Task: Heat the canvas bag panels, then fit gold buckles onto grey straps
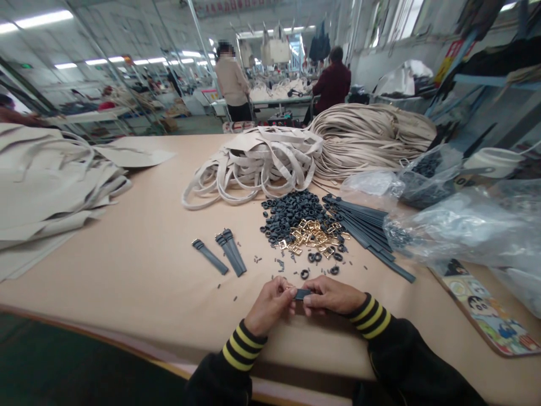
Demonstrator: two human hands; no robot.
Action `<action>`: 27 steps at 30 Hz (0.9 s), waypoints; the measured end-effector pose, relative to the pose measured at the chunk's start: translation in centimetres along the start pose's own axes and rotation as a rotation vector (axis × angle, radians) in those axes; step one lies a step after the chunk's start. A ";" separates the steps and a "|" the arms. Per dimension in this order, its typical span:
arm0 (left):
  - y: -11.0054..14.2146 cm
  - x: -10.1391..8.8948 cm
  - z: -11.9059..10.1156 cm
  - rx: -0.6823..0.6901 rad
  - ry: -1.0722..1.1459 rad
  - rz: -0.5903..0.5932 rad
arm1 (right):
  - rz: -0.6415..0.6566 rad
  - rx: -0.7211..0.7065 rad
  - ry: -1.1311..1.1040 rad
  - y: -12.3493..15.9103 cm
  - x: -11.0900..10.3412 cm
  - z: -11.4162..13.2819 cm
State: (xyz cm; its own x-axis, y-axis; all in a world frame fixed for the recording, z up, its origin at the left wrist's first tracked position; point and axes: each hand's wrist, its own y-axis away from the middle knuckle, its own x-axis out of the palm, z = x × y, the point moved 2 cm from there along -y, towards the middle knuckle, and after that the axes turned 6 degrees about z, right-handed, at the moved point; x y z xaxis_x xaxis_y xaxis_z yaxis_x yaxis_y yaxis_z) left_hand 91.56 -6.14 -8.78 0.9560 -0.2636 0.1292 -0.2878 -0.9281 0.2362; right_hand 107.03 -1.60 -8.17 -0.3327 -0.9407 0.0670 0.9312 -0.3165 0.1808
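Near the table's front edge, a short dark strap (301,294) stretches between my two hands. My left hand (273,301) pinches its left end, where a bit of gold metal shows at the fingertips, mostly hidden. The other end is gripped by my right hand (333,295). Just beyond lie a heap of dark loops (291,217) and a pile of gold buckles (313,234). Loose dark straps (363,223) fan out to the right of the heap. On the left rest several straps fitted with buckles (230,252).
Pale fabric straps (262,163) and a large bundle of cords (372,135) lie at the back. Cut fabric pieces (46,192) cover the left side. Plastic bags (469,220) and a cartoon-printed board (486,310) are at right. Two people stand at a farther table.
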 end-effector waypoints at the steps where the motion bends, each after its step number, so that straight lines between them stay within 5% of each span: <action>1: 0.0 0.0 0.0 -0.004 0.020 0.005 | 0.010 -0.002 -0.027 0.0 -0.1 0.0; 11: -0.2 -0.4 0.6 -0.084 0.135 0.016 | 0.027 0.018 -0.200 -0.6 0.1 -0.9; 23: 0.0 -0.2 0.8 -0.187 -0.055 0.089 | -0.149 0.132 0.315 -0.7 1.1 -0.1; 27: -0.2 0.1 1.1 -0.146 -0.033 0.035 | -0.326 0.106 0.596 0.1 -0.5 1.3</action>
State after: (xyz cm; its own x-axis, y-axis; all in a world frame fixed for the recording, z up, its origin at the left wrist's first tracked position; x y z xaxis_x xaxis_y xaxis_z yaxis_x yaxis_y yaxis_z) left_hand 91.73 -6.28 -9.88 0.9458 -0.3061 0.1084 -0.3242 -0.8708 0.3696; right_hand 107.10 -1.01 -6.87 -0.4265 -0.7157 -0.5531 0.7677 -0.6098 0.1970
